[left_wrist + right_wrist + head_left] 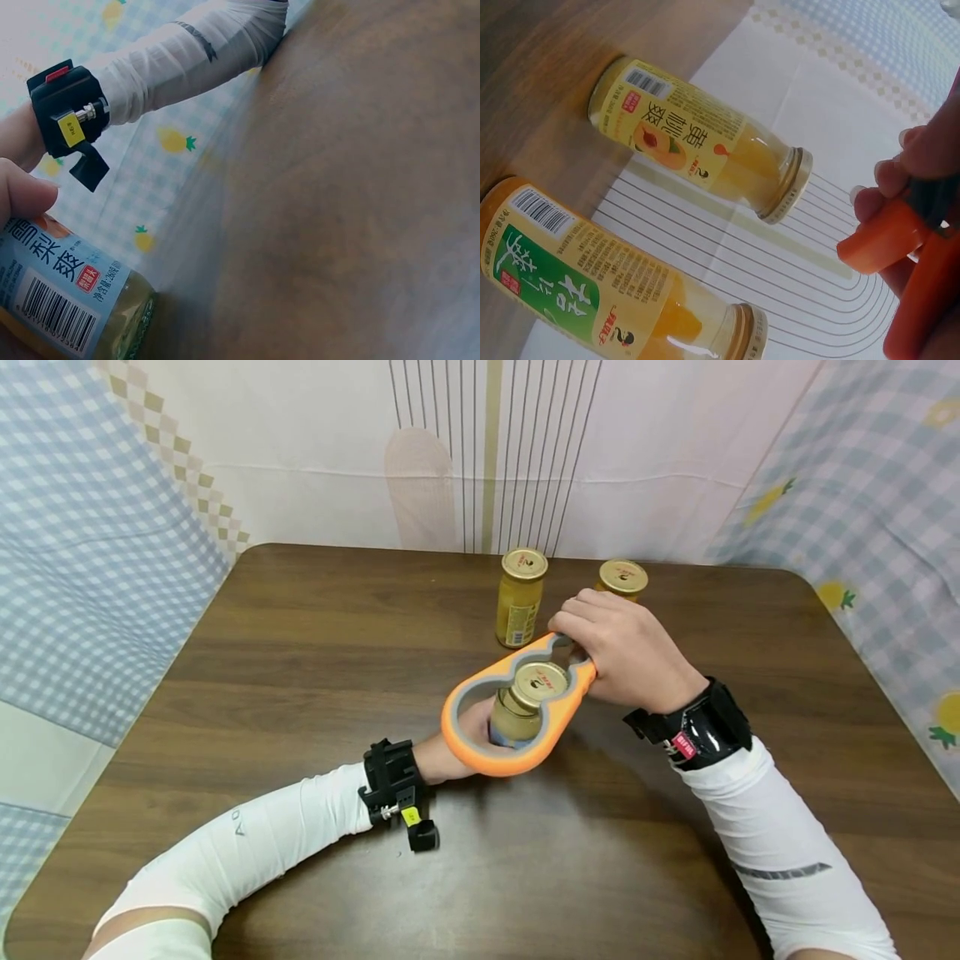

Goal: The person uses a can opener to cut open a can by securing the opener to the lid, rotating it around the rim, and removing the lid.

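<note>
My left hand (448, 757) holds a glass jar (513, 725) with a gold lid (541, 682) from its left side. In the left wrist view the jar's blue label (64, 289) shows, with my thumb (28, 191) over the label. My right hand (626, 647) grips the narrow end of an orange jar opener (498, 766) with a grey, scalloped inner edge. The lid shows within the opener's middle opening, and the wide opening lies over the jar's body and my left hand. Part of the opener (881, 240) appears between my right fingers in the right wrist view.
Behind the opener stand two capped jars: one with a yellow label (671, 139) and one with a green and yellow label (570, 274). The brown wooden table (337, 635) meets a patterned cloth (300, 460) at its far edge.
</note>
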Tool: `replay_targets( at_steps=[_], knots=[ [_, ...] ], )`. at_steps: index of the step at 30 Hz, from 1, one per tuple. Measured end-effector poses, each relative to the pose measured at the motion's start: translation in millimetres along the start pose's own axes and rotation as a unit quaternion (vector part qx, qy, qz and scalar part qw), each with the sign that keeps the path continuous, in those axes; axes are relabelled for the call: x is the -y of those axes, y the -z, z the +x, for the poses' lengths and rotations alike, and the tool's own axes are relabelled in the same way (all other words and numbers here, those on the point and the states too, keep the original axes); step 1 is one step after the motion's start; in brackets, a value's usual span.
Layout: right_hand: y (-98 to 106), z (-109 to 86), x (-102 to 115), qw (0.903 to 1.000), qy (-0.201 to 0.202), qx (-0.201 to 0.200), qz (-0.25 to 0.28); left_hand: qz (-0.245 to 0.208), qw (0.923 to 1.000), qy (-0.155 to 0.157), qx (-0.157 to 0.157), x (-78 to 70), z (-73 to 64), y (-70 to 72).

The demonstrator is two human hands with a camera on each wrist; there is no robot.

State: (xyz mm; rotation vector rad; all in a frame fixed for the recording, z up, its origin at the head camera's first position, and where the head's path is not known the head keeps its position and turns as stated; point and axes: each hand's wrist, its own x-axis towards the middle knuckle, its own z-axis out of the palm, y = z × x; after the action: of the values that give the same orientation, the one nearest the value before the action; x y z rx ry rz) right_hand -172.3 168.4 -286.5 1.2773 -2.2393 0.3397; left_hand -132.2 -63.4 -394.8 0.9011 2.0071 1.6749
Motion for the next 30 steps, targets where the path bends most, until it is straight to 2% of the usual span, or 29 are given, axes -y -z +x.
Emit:
replay_targets(
  at_steps=[7, 19, 26, 30],
  knots=[
    [4.5, 0.1, 0.9, 0.9996, -0.026, -0.014, 0.004, 0.002, 0.9998, -0.019, 0.002, 2.9, -1.4, -0.5],
    [3.1, -2.1, 2.4, 0.9983, -0.023, -0.05, -0.019, -0.023, 0.9994, 0.024, 0.004, -4.2, -5.0, -0.1],
    [4.3, -7.1, 3.6, 0.998, -0.027, -0.05, -0.028, -0.004, 0.9996, 0.028, 0.004, -5.6, -4.8, 0.3],
    [4.6, -8.8, 4.2, 0.9981, -0.026, -0.049, -0.026, 0.0, 0.9992, 0.041, 0.001, -6.1, -5.5, -0.7]
  ],
)
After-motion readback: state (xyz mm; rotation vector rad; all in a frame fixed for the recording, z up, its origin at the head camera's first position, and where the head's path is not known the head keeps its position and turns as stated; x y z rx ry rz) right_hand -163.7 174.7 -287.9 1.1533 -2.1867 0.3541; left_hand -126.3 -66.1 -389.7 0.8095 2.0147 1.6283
